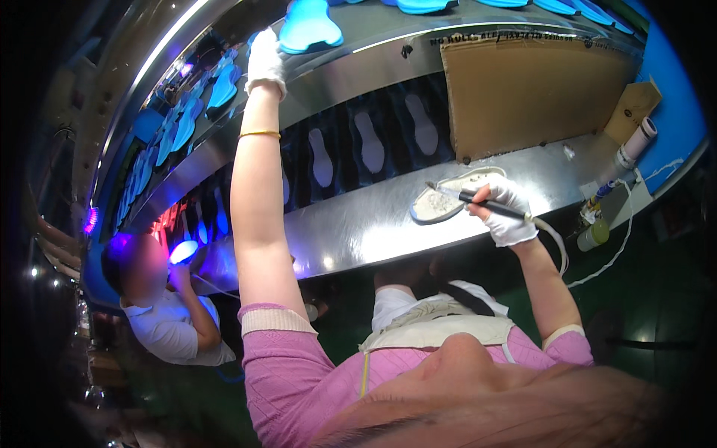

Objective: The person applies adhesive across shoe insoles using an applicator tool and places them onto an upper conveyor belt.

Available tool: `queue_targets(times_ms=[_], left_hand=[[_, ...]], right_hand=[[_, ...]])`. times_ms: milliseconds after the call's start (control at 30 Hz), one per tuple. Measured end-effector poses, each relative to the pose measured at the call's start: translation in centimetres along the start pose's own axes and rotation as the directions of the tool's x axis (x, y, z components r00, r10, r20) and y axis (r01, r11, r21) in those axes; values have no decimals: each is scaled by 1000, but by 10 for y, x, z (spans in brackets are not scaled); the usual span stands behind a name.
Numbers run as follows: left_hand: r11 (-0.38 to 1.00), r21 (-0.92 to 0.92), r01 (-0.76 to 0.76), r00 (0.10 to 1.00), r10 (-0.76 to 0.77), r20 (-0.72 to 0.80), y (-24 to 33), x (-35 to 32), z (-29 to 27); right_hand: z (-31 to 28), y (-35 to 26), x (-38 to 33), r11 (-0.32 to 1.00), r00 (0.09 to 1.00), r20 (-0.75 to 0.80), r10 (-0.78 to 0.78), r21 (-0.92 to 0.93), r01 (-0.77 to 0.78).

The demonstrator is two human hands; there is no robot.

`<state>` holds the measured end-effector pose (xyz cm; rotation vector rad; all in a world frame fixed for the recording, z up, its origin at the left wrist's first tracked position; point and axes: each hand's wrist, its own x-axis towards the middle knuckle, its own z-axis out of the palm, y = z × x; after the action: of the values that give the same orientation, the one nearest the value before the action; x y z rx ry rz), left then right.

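Brown cardboard sheet behind bench, right hand gripping brush, left hand touching blue sole, grip unclear.

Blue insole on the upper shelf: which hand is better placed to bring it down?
Left. The left hand is stretched up beside the blue insole, while the right hand holds a brush at the sole on the bench.

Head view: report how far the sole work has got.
Done, apparently: several pale soles ride the dark lower belt, though their finish cannot be judged. In hand: the right hand holds a dark pen-like tool over a white shoe sole on the steel bench; the left hand reaches up to a blue sole on the upper conveyor. Left: more blue soles wait along that upper belt.
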<state>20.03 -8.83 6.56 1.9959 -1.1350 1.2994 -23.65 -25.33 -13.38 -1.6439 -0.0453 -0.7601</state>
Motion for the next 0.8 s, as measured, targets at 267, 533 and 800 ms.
queue_targets(times_ms=[267, 533, 800], left_hand=[[890, 404, 211, 863, -364, 351, 5, -25, 18], [624, 476, 620, 580, -773, 258, -90, -40, -42], [972, 54, 227, 968, -219, -122, 12, -88, -94]], right_hand=[[-20, 41, -11, 954, 952, -110, 286, 127, -272], [-5, 41, -16, 935, 918, -183, 351, 13, -355], [-11, 39, -19, 967, 969, -192, 153, -172, -187]])
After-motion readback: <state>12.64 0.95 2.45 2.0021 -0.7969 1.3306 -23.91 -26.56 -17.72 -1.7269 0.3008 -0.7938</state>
